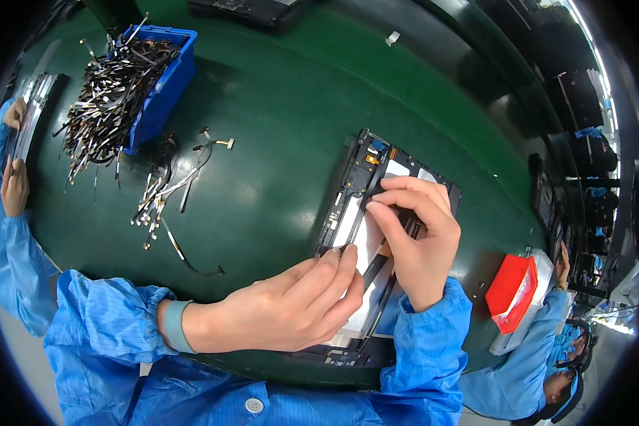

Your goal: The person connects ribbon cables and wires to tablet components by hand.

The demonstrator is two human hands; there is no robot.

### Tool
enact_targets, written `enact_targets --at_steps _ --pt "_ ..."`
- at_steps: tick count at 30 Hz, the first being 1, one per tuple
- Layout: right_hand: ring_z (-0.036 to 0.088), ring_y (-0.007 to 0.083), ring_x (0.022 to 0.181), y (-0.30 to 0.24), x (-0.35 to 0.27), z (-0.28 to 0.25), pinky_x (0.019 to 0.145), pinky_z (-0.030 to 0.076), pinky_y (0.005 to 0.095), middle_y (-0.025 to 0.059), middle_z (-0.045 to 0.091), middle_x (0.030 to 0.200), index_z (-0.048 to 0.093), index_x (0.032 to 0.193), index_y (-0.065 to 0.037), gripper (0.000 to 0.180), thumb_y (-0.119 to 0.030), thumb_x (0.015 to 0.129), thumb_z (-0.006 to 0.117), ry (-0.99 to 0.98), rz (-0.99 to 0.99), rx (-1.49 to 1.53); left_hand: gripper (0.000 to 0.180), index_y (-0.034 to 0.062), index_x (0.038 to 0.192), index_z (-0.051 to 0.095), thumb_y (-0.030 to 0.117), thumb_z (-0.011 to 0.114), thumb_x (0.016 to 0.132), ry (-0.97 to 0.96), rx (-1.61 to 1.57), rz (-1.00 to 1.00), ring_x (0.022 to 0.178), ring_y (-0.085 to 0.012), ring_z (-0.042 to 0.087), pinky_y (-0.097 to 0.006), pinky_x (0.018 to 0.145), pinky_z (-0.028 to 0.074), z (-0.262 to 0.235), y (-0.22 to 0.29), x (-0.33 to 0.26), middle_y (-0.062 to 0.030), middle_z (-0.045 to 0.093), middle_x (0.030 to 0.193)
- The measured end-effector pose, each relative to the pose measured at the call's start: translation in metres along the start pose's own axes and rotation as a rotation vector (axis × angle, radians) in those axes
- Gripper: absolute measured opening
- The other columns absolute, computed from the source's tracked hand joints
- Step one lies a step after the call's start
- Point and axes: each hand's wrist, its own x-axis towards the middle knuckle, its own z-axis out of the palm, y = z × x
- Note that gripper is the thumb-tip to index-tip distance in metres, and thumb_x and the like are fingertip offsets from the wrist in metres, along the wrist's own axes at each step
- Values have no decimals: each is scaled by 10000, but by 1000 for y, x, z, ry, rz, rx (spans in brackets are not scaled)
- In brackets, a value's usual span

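Note:
In front of me lies an opened flat electronic device (348,220) with a black frame, silver-white panels and small circuit boards, tilted slightly on the table. My left hand (280,302) comes in from the left, its fingers bent together and their tips pressed on the device's left part beside a thin dark strip. Over the upper middle of the device, my right hand (422,234) has thumb and forefinger pinched close together. Whatever lies between the fingertips of either hand is too small or hidden to name. Both palms cover part of the device's lower half.
A blue bin (165,89) overflows with ribbon cables (113,99) at the upper left. Loose cables (167,192) lie nearer me on the green table (263,92). Co-workers sit left and right; a person's hands (14,186) touch another device. A red packet (511,292) lies right.

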Motion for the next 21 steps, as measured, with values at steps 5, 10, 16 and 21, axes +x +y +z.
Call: enact_targets --at_steps 5,10,16,21 --pt "572 225 871 -4 2 2 727 474 311 49 668 950 673 843 -36 138 -19 724 742 -10 43 -21 332 66 943 630 359 504 853 -18 22 11 907 -195 627 -246 809 501 0 -1 0 -131 643 1090" --pt "540 234 847 -5 5 5 698 465 321 51 654 972 659 815 -34 116 -23 731 737 -23 9 -59 328 74 945 635 360 500 857 -11 43 1 903 -186 634 -239 805 501 1 0 -1 -122 647 1097" --pt "560 228 876 -5 4 6 772 452 332 77 659 939 659 825 -18 138 0 710 734 -11 -4 -77 329 72 942 637 359 497 860 -2 46 1 912 -181 636 -232 801 502 2 0 1 -120 648 1100" --pt "542 263 842 -13 2 2 775 430 364 69 629 939 660 892 -42 179 -13 727 723 76 -72 -214 335 66 951 638 355 496 860 -15 25 -2 906 -185 635 -233 798 501 -1 0 2 -129 645 1100"
